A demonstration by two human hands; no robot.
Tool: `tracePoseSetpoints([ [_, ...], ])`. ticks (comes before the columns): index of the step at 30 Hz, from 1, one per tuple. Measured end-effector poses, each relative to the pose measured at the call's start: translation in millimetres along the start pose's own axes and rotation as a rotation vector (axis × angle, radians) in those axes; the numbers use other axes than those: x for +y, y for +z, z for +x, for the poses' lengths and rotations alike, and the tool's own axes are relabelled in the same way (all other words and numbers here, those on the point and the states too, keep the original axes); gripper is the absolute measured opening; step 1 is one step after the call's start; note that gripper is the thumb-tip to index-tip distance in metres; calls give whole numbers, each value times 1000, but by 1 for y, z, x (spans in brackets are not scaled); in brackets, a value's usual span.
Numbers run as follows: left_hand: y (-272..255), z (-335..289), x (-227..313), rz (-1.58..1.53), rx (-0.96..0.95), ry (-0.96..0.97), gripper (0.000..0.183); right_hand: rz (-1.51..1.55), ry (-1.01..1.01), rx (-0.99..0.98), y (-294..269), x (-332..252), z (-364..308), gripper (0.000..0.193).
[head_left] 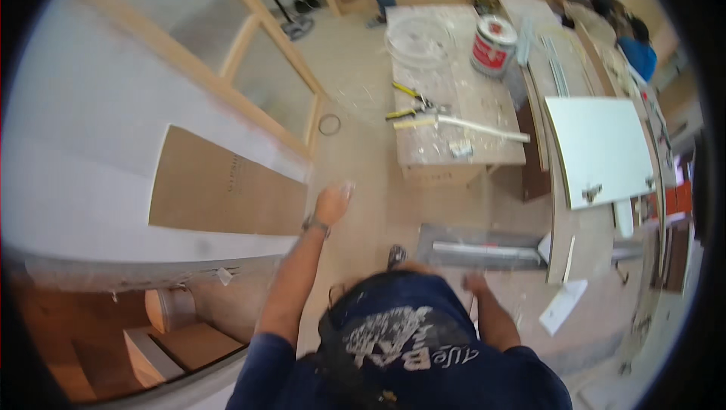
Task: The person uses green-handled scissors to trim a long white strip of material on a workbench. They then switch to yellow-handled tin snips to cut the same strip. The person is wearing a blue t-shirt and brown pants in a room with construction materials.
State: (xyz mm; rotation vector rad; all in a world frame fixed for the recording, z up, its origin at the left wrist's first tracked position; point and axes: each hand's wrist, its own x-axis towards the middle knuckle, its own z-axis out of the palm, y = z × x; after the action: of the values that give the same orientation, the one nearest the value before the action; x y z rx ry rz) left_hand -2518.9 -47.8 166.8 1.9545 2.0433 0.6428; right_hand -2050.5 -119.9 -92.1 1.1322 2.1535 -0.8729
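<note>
My left hand (pixel 333 204) reaches forward over the floor, a watch (pixel 316 224) on its wrist. Its fingers are closed, and a small pale bit shows at the fingertips, too blurred to name. The nearest thing to it is a brown board (pixel 227 183) on the white surface at the left, apart from the hand. My right hand (pixel 475 283) hangs low beside my body, near a grey sheet (pixel 446 238) on the floor with a long white strip (pixel 484 250) on it. Its fingers are too small and blurred to read.
A low worktable (pixel 491 100) ahead bears yellow-handled pliers (pixel 412 114), a pale strip (pixel 484 129), a paint can (pixel 495 46) and a clear spool (pixel 418 41). At the right, a white panel (pixel 601 149) lies on long boards. A wooden frame (pixel 242 47) stands left. Other people are farther off.
</note>
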Motion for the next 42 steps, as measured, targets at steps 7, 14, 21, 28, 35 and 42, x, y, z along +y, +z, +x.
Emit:
tracePoseSetpoints([
  [7,74,186,-33,-9,-116,203,25,869,209,926,-80,-90,6,18],
  [14,178,304,-100,148,-262,402,37,1966,1184,1178,-80,-229,-87,22],
  [21,201,313,-76,299,-629,274,37,1508,1392,908,51,-461,-48,11],
  [28,230,335,-66,298,-841,791,37,2223,1405,830,108,-670,66,17],
  [35,139,242,18,-267,-964,542,34,1611,1791,1043,110,-676,60,23],
  [42,22,11,149,-814,-1934,-50,18,1595,1447,1706,22,-502,-111,49],
])
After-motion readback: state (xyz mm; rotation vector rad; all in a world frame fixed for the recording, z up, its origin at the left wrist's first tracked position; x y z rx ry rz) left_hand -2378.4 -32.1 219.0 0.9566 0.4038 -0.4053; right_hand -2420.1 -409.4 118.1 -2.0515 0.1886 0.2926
